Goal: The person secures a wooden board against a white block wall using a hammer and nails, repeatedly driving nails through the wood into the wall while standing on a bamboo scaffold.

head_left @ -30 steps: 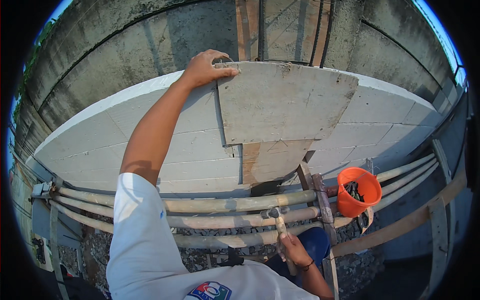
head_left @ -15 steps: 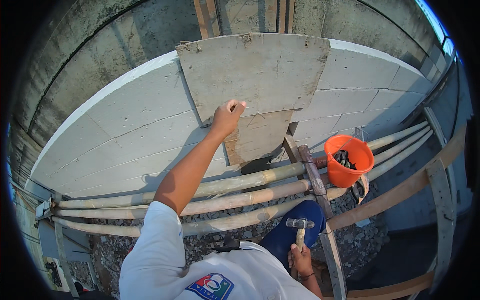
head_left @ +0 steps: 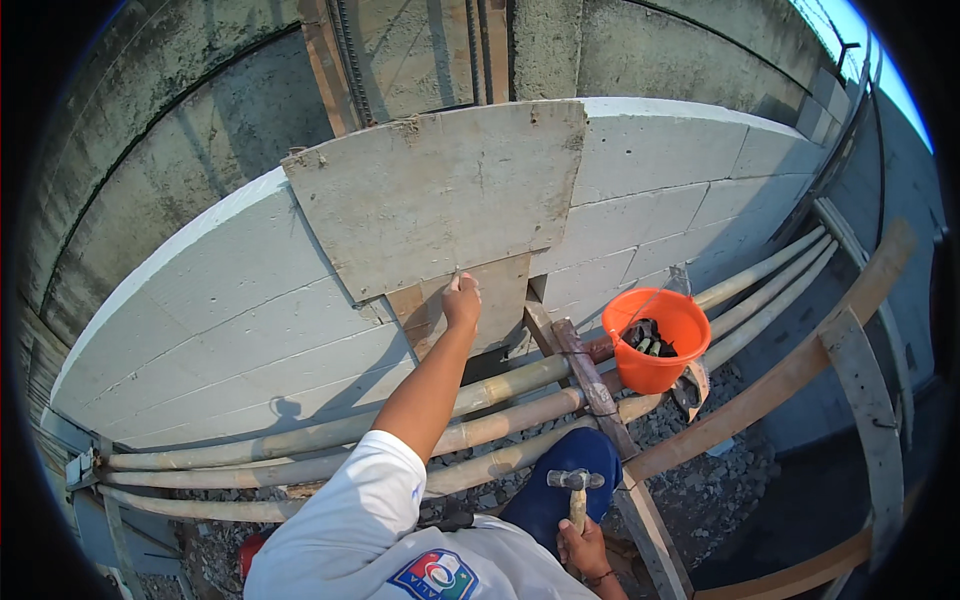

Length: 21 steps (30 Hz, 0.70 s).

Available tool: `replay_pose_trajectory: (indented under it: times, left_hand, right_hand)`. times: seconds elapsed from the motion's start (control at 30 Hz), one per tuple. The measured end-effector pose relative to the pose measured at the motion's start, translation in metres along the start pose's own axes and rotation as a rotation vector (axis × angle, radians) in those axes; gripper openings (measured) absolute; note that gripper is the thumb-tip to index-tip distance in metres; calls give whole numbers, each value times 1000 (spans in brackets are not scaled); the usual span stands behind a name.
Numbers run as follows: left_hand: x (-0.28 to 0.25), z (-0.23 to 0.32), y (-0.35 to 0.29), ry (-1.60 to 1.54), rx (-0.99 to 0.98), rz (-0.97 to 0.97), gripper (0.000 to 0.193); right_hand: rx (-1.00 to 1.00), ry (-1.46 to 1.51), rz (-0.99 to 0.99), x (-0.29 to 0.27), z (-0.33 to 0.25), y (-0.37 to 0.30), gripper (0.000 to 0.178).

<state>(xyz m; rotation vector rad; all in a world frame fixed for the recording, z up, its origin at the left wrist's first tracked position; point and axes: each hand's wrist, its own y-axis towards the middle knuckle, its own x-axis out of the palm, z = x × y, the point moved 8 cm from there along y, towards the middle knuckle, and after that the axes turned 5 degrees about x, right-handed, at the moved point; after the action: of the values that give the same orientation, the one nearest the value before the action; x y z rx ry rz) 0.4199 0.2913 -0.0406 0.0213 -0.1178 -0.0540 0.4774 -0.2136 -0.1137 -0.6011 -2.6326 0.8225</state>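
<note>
My left hand (head_left: 461, 300) is stretched forward with its fingers pinched at the bottom edge of a large grey plywood board (head_left: 450, 190). Something small and thin seems to stick out at the fingertips, too small to name. The board lies against a wall of white blocks (head_left: 640, 160), and a second, browner board (head_left: 500, 287) shows below it. Close to my body, my right hand (head_left: 583, 547) is closed around the wooden handle of a hammer (head_left: 576, 481). Its metal head points up, over my blue-clad knee.
An orange bucket (head_left: 655, 340) with dark items inside stands on the right, by the bamboo poles (head_left: 500, 437) that run across in front of me. Wooden planks (head_left: 760, 410) form a frame at the right. Rubble (head_left: 700, 490) lies beneath. A concrete wall (head_left: 240, 100) rises behind the blocks.
My left hand has come from in front of the boards to the upper board's bottom edge, fingers still pinched. The view has shifted, and the hammer stays in my right hand.
</note>
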Motion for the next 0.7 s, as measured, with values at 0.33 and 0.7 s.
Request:
replay_pose_trajectory:
  times: [0.33, 0.7]
  left_hand:
    - [-20, 8, 23, 440, 247, 3, 22]
    - [-10, 4, 11, 374, 320, 232, 30]
  right_hand:
    - [39, -46, -59, 14, -8, 5, 26]
    - [54, 2, 5, 5, -5, 0, 25]
